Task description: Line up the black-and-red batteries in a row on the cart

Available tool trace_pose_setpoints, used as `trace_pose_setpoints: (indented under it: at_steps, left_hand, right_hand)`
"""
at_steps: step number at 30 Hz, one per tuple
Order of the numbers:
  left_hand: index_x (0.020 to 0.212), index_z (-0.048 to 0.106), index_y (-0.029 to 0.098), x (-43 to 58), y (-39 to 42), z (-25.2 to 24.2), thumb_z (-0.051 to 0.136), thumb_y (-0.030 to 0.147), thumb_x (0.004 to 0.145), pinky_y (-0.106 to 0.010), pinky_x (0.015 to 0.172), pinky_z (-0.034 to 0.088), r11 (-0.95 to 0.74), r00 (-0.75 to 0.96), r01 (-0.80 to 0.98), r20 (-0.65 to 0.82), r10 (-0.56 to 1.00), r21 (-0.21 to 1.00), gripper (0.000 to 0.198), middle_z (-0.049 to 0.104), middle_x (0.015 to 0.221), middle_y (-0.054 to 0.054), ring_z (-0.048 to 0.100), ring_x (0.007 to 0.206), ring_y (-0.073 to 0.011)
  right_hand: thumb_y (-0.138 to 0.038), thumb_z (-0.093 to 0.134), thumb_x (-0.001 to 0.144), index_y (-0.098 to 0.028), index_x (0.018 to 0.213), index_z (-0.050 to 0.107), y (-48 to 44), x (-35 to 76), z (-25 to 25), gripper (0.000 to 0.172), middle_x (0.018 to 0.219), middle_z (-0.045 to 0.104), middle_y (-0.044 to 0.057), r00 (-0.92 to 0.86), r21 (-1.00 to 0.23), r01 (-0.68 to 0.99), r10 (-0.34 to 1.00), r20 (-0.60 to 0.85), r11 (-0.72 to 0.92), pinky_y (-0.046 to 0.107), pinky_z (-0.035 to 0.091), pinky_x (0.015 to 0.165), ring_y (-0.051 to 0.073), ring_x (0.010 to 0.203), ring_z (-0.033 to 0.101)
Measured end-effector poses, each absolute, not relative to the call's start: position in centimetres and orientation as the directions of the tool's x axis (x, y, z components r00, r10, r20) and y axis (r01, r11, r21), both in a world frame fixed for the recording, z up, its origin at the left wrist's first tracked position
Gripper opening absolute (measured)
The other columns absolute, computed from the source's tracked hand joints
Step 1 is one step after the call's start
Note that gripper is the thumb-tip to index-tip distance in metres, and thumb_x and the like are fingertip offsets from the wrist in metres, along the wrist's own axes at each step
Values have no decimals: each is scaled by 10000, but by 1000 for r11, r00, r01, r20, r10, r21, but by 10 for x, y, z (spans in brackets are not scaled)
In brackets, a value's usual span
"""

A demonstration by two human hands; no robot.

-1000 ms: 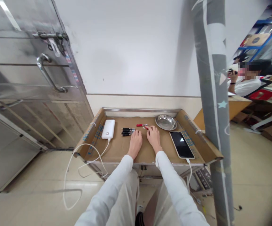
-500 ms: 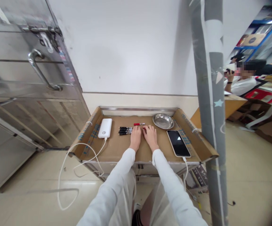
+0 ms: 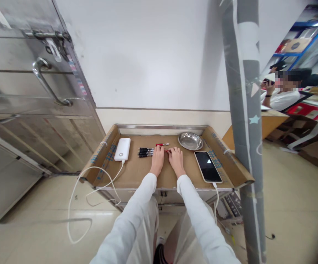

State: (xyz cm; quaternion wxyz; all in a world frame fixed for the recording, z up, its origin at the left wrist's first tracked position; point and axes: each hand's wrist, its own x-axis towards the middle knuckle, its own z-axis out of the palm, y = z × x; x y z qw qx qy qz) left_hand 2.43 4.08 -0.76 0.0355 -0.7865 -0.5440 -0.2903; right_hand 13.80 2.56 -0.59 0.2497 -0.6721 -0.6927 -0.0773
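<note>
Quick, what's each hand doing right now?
Left hand: by the black pens; grip can't be told.
Right hand: at a small red piece; grip unclear.

Left of the round silver metal dish (image 3: 190,141), left-hand fingers (image 3: 158,150) obscure the slim black pen-like items' (image 3: 145,153) right ends; the small red object (image 3: 167,150) by the right-hand fingers (image 3: 176,151) is indistinct.

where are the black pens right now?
Head view, left of centre on the cardboard-lined table: the black pens lie between the white power bank and the left hand.
</note>
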Motion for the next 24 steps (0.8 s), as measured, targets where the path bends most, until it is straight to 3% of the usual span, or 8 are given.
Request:
trace_pose_setpoints:
  at_steps: [3,11,24]
  left_hand:
    - [1021,518,130,25,42,-7,375,114,910,-376,866,442,-436,235,851,531,814,292,182,564,1015,-117,542,952,-211]
    - [951,509,167,20,40,-7,383,174,928,-352,839,456,-483,112,652,555,824,585,128,591,944,-72,569,911,-189]
    - [973,514,170,19,37,-3,395,191,928,-350,903,442,-520,117,508,544,831,687,128,592,998,-81,559,974,-179]
  right_hand:
    - [-232,410,929,-178,930,615,26,138,-6,212,934,619,85,12,-231,967,892,451,104,319,301,764,220,893,497]
    - [-223,336,948,-177,939,593,27,140,-8,260,936,644,75,73,-387,907,842,535,167,302,300,763,203,881,520]
    - [-248,321,956,-191,944,603,28,140,-8,289,932,660,67,90,-424,886,826,556,188,302,293,768,198,871,530]
